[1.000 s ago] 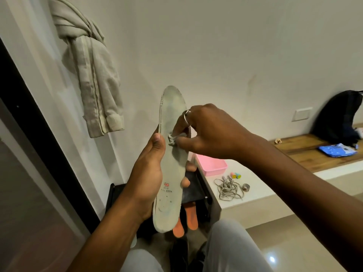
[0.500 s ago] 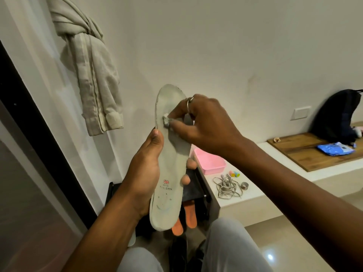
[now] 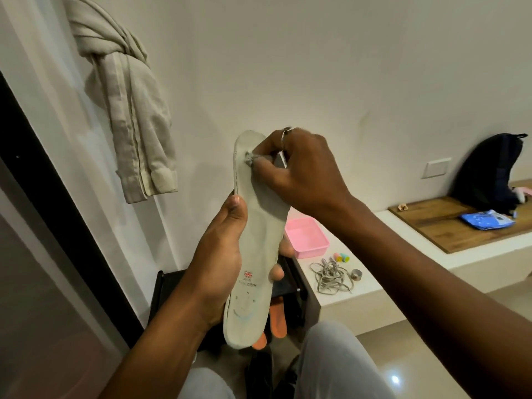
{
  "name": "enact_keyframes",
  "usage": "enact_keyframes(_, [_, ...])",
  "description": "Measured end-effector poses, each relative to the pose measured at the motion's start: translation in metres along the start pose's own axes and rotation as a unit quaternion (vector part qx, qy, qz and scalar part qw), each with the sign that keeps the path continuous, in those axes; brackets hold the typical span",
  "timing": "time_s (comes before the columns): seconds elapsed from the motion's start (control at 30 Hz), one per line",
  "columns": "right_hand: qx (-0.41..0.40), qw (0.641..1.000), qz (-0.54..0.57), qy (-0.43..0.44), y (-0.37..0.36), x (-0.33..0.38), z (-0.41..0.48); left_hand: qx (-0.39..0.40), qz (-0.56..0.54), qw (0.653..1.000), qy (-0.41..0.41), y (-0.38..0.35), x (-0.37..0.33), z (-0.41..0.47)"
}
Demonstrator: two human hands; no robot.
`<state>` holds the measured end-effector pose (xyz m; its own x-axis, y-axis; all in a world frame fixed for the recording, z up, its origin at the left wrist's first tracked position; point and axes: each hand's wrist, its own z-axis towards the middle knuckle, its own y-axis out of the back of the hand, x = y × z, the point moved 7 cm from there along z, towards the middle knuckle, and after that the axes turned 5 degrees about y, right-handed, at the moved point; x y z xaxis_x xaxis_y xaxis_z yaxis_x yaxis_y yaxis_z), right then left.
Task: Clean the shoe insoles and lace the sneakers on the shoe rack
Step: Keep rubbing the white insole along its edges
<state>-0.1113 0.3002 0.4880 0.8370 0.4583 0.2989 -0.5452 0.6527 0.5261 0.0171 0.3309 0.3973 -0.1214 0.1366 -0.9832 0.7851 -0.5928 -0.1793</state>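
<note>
My left hand [image 3: 218,257] holds a pale grey insole [image 3: 259,234] upright by its middle and heel, toe end up. A small flag print sits near the heel. My right hand [image 3: 299,171] pinches a small grey wad of cloth [image 3: 249,158] and presses it on the insole near the toe. Two orange insoles [image 3: 277,318] show below, on the black shoe rack [image 3: 164,286]. A tangle of grey laces [image 3: 329,276] lies on the white ledge to the right.
A pink tray [image 3: 306,236], small coloured pieces [image 3: 341,257] and a tape roll [image 3: 356,274] rest on the white ledge [image 3: 403,234]. Farther right, a wooden board [image 3: 449,223] carries a dark backpack [image 3: 489,174] and a blue packet [image 3: 485,220]. A knotted beige cloth [image 3: 129,96] hangs upper left.
My right hand has slid the wad up the insole from its middle toward the toe. The left hand keeps its hold.
</note>
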Motion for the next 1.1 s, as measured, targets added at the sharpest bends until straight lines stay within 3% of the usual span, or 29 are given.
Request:
enact_keyframes(0.13, [0.07, 0.996, 0.057, 0.022, -0.008, 0.014, -0.003, -0.014, -0.024, 1.0, -0.006, 0.004, 0.0, 0.001])
enact_keyframes(0.3, [-0.012, 0.999, -0.017, -0.04, 0.003, -0.014, 0.024, -0.003, 0.026, 1.0, -0.007, -0.003, 0.002, 0.003])
enact_keyframes(0.47, [0.087, 0.994, 0.069, 0.007, -0.012, 0.01, 0.003, -0.024, -0.01, 0.999, -0.021, 0.005, -0.002, 0.002])
enact_keyframes(0.63, [0.007, 0.999, -0.043, -0.025, 0.0, -0.013, 0.018, -0.017, 0.016, 1.0, -0.014, 0.0, -0.001, 0.002])
enact_keyframes(0.8, [0.1, 0.993, 0.062, 0.024, -0.009, 0.008, 0.002, -0.034, -0.007, 0.999, -0.019, 0.007, -0.002, 0.002])
enact_keyframes(0.97, [-0.003, 0.998, -0.063, -0.025, 0.004, -0.018, 0.021, -0.017, 0.009, 1.0, -0.021, 0.0, -0.003, 0.0])
enact_keyframes(1.1, [0.083, 0.996, 0.042, 0.015, -0.01, 0.0, 0.01, -0.033, 0.0, 0.999, -0.023, 0.008, -0.003, 0.002])
